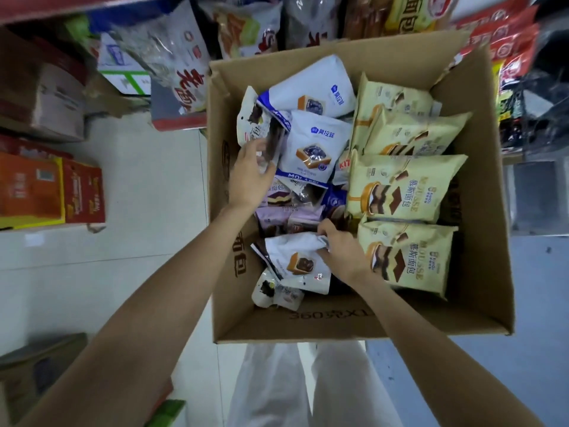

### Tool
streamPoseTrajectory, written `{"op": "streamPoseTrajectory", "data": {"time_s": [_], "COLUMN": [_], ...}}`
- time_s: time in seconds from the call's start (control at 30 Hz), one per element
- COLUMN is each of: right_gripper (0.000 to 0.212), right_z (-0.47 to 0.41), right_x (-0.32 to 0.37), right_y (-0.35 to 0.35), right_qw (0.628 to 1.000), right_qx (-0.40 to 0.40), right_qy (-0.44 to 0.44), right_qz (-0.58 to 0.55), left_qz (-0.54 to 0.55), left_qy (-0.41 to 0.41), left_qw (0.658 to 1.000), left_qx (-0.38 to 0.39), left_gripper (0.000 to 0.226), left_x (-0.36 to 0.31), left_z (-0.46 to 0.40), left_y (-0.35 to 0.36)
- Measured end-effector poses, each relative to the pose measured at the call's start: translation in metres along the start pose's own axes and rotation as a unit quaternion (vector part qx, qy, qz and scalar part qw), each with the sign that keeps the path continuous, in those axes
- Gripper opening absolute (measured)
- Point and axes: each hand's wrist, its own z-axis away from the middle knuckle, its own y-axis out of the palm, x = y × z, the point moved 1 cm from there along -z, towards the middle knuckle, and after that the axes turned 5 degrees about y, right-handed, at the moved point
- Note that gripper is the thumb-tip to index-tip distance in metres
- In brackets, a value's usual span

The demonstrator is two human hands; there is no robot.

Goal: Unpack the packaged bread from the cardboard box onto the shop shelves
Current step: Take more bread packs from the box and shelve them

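Both arms reach down into the cardboard box, right hand nearest, fingers pinching a white bread packet, left hand farther in, grip closed around a clear-fronted packet beside cream mousse-bread bags.

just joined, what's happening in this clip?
A person is bent over an open cardboard box of packaged bread on a shop floor. The left hand grips a white bread pack at the box's far left; the right hand pinches another white pack nearer the body. A row of yellow mousse bread bags lies untouched along the right side.
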Motion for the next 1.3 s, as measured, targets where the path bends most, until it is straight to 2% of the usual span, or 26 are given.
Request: {"op": "streamPoseTrajectory", "data": {"time_s": [0.07,0.2,0.3,0.47,0.57,0.63,0.7,0.8,0.93,1.03,1.13,1.2,1.3], "right_gripper": [0.024,0.035,0.033,0.038,0.046,0.046,0.045,0.043,0.039,0.036,0.033,0.031,0.030], "right_z": [0.007,0.008,0.002,-0.012,-0.012,-0.010,-0.006,0.001,0.017,0.036,0.057,0.067,0.074], "right_x": [0.003,0.000,-0.014,-0.032,-0.031,-0.029,-0.025,-0.020,-0.016,-0.005,0.011,0.027,0.063], "right_y": [-0.005,-0.025,-0.033,-0.033,-0.034,-0.035,-0.035,-0.036,-0.048,-0.072,-0.103,-0.128,-0.169], "right_qw": [0.999,0.980,0.962,0.957,0.957,0.952,0.949,0.946,0.943,0.937,0.942,0.940,0.922], "right_qx": [-0.025,-0.116,-0.142,-0.150,-0.156,-0.168,-0.176,-0.192,-0.223,-0.246,-0.297,-0.314,-0.348], "right_qy": [0.007,0.056,0.108,0.124,0.123,0.129,0.131,0.127,0.091,0.058,-0.020,-0.089,-0.165], "right_qz": [-0.047,-0.153,-0.207,-0.213,-0.213,-0.220,-0.225,-0.228,-0.231,-0.240,-0.152,-0.100,-0.043], "left_qz": [0.040,0.030,0.051,0.100,0.044,-0.010,-0.032,-0.005,0.067,0.199,0.297,0.328,0.342], "left_qy": [-0.022,-0.010,-0.070,-0.159,-0.150,-0.122,-0.094,-0.061,-0.059,-0.091,-0.112,-0.132,-0.144], "left_qw": [0.999,0.996,0.988,0.976,0.975,0.977,0.985,0.997,0.994,0.969,0.932,0.909,0.888], "left_qx": [0.001,0.085,0.130,0.108,0.156,0.173,0.141,0.049,-0.064,-0.116,-0.173,-0.222,-0.271], "left_gripper": [0.043,0.050,0.054,0.070,0.080,0.074,0.063,0.043,0.038,0.036,0.028,0.015,0.010], "left_x": [-0.005,-0.017,-0.020,-0.017,-0.009,-0.003,-0.002,-0.012,-0.035,-0.052,-0.067,-0.079,-0.095], "left_z": [-0.007,-0.042,-0.071,-0.090,-0.084,-0.076,-0.066,-0.041,-0.007,0.020,0.051,0.068,0.087], "left_y": [-0.004,0.007,0.032,0.065,0.071,0.071,0.067,0.053,0.011,-0.034,-0.081,-0.115,-0.171]}}
